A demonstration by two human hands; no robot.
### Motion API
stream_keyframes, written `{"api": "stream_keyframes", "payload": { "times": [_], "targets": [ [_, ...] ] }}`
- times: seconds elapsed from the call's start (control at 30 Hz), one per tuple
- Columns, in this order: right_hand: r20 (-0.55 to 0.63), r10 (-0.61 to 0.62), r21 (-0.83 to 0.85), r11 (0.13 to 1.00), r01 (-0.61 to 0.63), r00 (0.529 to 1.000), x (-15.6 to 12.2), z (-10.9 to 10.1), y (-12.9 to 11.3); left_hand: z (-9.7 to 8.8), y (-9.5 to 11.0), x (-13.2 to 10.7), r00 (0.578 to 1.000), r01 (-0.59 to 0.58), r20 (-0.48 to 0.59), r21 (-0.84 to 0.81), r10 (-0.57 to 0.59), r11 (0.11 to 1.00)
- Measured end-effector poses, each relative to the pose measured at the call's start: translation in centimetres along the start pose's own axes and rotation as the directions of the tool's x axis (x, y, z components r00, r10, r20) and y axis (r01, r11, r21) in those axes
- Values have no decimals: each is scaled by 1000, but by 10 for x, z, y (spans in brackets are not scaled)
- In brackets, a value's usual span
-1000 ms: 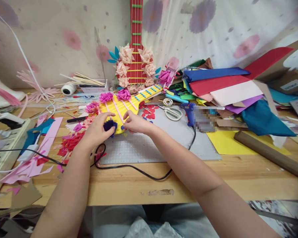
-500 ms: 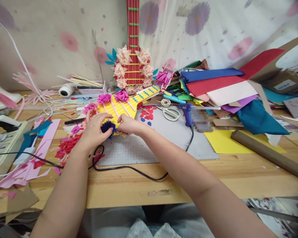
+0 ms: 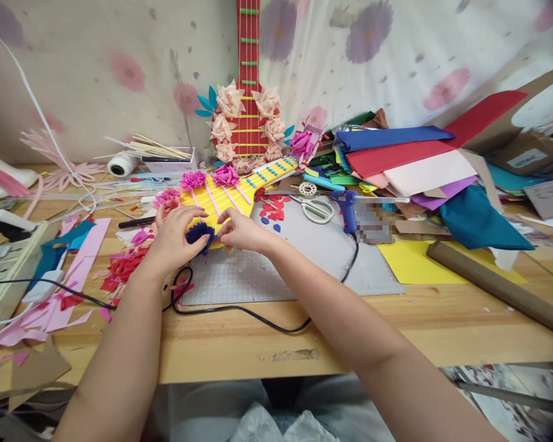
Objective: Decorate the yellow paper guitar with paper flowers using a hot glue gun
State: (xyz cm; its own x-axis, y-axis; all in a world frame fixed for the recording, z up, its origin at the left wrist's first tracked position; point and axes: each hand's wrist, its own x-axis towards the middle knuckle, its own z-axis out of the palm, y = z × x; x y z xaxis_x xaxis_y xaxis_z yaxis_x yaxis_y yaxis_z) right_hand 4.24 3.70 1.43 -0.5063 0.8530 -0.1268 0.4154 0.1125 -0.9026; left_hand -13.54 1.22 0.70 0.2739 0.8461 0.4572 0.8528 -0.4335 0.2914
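A yellow paper guitar point(image 3: 239, 205) with pink strips and magenta paper flowers point(image 3: 225, 176) lies on the grey cutting mat point(image 3: 276, 276). On the guitar's lower end is a dark blue crinkled paper flower point(image 3: 200, 233). My left hand point(image 3: 177, 236) curves around this flower, its thumb along the near side and its fingers over the far side. Close by on the right, my right hand point(image 3: 239, 232) has its fingers bent together at the flower's edge; whatever lies between the fingertips is too small to make out.
Scissors point(image 3: 317, 210), red paper bits point(image 3: 274, 207) and a blue glue gun point(image 3: 349, 212) lie right of the guitar. The gun's black cord point(image 3: 258, 319) loops across the front. A red guitar point(image 3: 249, 129) stands behind. Coloured sheets point(image 3: 396, 156) pile up at right; scraps point(image 3: 126, 270) at left.
My right hand's fingertips have drawn slightly apart and lifted a little at the blue flower. The left hand stays around it, and the view has shifted slightly.
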Motion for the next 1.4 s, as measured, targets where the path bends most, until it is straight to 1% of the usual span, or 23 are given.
{"api": "stream_keyframes", "payload": {
  "times": [0.07,0.13,0.33,0.47,0.77,0.93,1.07,1.17,1.23,1.33,1.4],
  "targets": [
    [-67,-92,-49,995,88,994,-1,3,6,0,0,0,1000,3,-2,-2,-3,1000],
    [-121,-148,-108,985,135,982,-1,7,10,0,1,0,1000,-2,3,-7,3,1000],
    [-206,-207,-301,943,139,956,-4,19,9,0,0,-1,1000,-9,-5,-13,9,1000],
    [-241,-202,-364,926,104,949,-4,24,10,1,-1,-1,1000,-7,-3,-16,7,1000],
    [-249,-164,-324,943,77,954,-2,29,7,-1,-1,0,999,-17,-35,-46,15,999],
    [-269,-183,-285,953,103,945,-2,30,10,-2,-3,0,996,-6,-94,-76,-1,997],
    [-304,-210,-194,969,156,929,-2,27,12,-1,-3,1,984,24,-176,-82,-38,996],
    [-334,-207,-121,977,176,920,-2,17,11,1,-5,2,958,46,-277,-103,-73,994],
    [-372,-188,-96,982,164,909,-3,6,14,3,-9,2,925,71,-364,-116,-109,991],
    [-456,-165,-83,986,143,875,-9,-18,28,6,-11,2,843,107,-518,-107,-148,988],
    [-502,-160,-107,987,123,850,-16,-36,44,9,-5,2,788,80,-606,-74,-108,994]
  ]
}}
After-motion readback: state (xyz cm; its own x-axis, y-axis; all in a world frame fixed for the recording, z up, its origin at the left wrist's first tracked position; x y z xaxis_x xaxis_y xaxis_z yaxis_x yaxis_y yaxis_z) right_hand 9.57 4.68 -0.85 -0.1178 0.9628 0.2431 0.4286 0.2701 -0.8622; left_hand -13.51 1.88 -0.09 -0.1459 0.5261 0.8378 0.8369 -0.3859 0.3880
